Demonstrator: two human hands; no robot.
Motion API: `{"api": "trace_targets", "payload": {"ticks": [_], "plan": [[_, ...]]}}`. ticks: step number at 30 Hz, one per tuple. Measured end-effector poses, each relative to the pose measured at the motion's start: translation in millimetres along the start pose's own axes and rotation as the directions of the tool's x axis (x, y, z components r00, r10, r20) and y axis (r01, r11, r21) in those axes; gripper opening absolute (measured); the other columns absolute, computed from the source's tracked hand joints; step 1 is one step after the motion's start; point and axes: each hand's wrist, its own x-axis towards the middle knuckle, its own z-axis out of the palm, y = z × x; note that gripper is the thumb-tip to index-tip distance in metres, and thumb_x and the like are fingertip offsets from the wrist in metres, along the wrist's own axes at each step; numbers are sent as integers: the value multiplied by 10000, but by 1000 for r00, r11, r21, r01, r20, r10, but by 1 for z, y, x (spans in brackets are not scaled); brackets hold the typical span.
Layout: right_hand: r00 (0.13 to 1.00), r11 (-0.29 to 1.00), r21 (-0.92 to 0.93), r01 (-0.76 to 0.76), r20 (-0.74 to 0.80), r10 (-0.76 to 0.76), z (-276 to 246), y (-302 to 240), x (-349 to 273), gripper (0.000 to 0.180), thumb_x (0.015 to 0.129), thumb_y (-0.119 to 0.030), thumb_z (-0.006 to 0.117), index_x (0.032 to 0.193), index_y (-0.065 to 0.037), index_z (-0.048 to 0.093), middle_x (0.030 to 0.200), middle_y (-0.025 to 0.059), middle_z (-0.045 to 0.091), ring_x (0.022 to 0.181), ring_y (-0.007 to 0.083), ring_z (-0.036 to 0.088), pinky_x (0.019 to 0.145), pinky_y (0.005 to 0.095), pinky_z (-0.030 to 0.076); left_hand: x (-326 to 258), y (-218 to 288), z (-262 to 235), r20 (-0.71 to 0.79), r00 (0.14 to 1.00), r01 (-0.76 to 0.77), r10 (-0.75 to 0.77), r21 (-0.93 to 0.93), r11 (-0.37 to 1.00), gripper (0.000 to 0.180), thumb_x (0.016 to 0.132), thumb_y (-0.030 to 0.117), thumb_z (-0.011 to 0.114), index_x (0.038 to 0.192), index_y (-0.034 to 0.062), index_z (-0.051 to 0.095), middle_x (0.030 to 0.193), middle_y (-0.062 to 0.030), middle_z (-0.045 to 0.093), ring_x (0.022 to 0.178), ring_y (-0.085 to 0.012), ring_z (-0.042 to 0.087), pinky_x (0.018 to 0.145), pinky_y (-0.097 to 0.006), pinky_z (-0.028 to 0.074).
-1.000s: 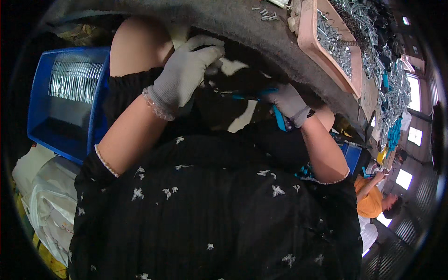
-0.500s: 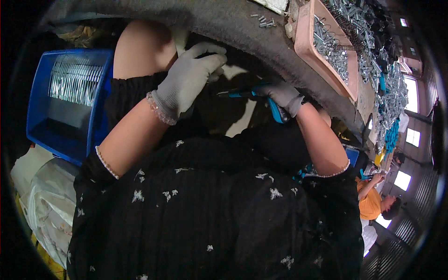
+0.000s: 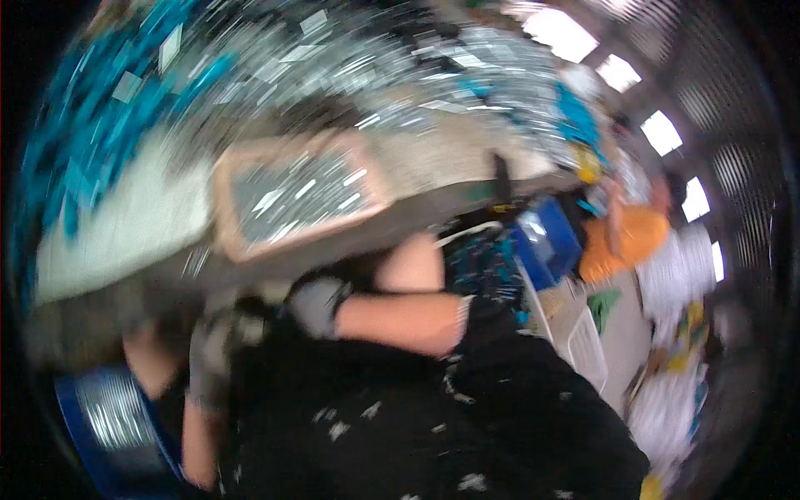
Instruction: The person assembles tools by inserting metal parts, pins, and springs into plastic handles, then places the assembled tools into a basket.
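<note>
Motion blur smears both gloved hands, which are close together in front of my lap below the bench edge. My left hand (image 3: 218,350), in a pale grey glove, is nearest the blue bin (image 3: 67,400) at lower left; its fingers are too smeared to read. My right hand (image 3: 317,307), also grey-gloved, points inward beside it, with its fingers hidden in shadow and blur. Whether either hand holds anything cannot be made out. Shiny metal strips (image 3: 115,412) lie in the blue bin. On the bench just beyond the hands sits a pink tray (image 3: 225,200) of small metal parts.
A heap of metal parts (image 3: 308,67) covers the back of the bench, with turquoise-handled pieces (image 3: 92,150) at left. To the right are another blue bin (image 3: 546,242), a white crate (image 3: 583,350) and a person in orange (image 3: 625,242).
The view has swung right and up, bringing the bench across the top. My hands now appear lower and closer together. The blue-and-black handled tool in my right hand can no longer be made out.
</note>
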Motion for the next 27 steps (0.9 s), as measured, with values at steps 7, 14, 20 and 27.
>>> {"api": "trace_targets", "payload": {"ticks": [7,14,20,27], "plan": [[980,983,79,-167,126,156,23,-24,-20,198,732,-155,726,909,-75,764,946,143,750,926,332,720,734,425,569,-21,-50,5,104,993,42,-56,138,990,166,870,86,580,988,-21,628,1048,-162,628,1033,-351,605,895,-435,483],[992,978,206,-19,-120,44,35,-9,-43,347,749,-195,724,1062,-46,705,1056,195,716,971,371,698,806,438,564,-12,-55,38,471,836,-75,-283,609,790,658,782,332,728,1291,-28,518,1197,-241,630,1133,-425,566,1038,-480,424],[961,984,171,42,263,-86,79,15,7,269,910,-261,568,1006,-77,740,1078,189,710,964,314,693,826,426,549,34,-20,84,512,595,-25,-619,782,623,652,792,388,719,1295,9,548,1235,-224,632,1200,-379,558,1092,-456,379],[946,993,102,59,311,-88,116,-36,47,272,925,-266,551,1040,-112,743,1093,153,715,969,302,697,853,411,554,39,-30,78,557,646,-60,-522,719,692,624,789,353,726,1288,17,559,1222,-218,637,1186,-370,569,1067,-453,401]]}}
